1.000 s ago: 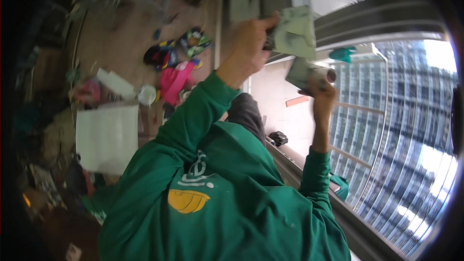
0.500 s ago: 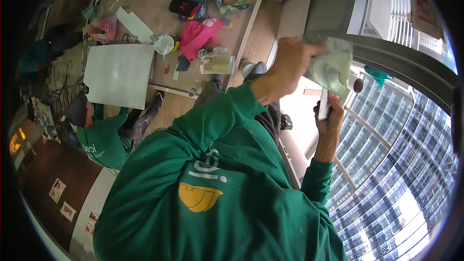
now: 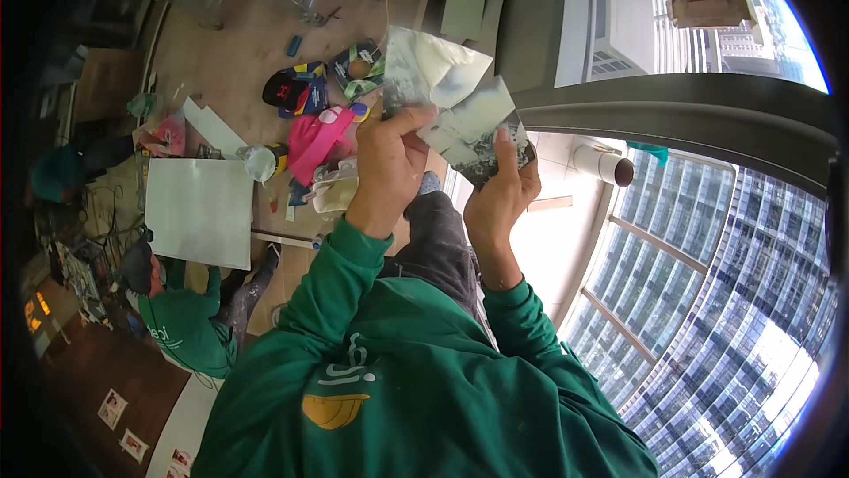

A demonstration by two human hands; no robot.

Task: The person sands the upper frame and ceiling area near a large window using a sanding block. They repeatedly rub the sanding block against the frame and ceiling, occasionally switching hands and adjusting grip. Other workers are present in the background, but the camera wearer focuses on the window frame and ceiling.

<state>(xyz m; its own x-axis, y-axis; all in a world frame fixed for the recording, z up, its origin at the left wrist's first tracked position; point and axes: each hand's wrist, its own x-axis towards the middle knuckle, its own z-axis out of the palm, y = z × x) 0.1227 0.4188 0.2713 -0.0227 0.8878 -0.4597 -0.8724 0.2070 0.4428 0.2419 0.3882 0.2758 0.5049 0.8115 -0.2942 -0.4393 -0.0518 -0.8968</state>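
Note:
My left hand [image 3: 387, 167] is closed on a wide putty knife [image 3: 433, 62], thumb lying on its flat blade. White filler smears that blade. My right hand [image 3: 502, 199] grips a second putty knife [image 3: 473, 124], its thumb pressed on the lower part and a whitish coat over the metal. Both blades are held up in front of me, close together, their edges meeting or overlapping; the picture does not show whether they touch. The handles are mostly hidden by my fingers.
A dark window frame [image 3: 663, 107] curves past on the right, with a cardboard tube [image 3: 601, 164] on the ledge below. On the floor lie a pink cloth [image 3: 317, 144], a cap [image 3: 287, 89] and a bucket [image 3: 261, 162]. A co-worker [image 3: 186, 319] sits at a white board [image 3: 199, 213].
Both hands have moved left, away from the window, and the left has come lower. The blades, stacked close by the frame before, are now spread side by side. My view has turned too.

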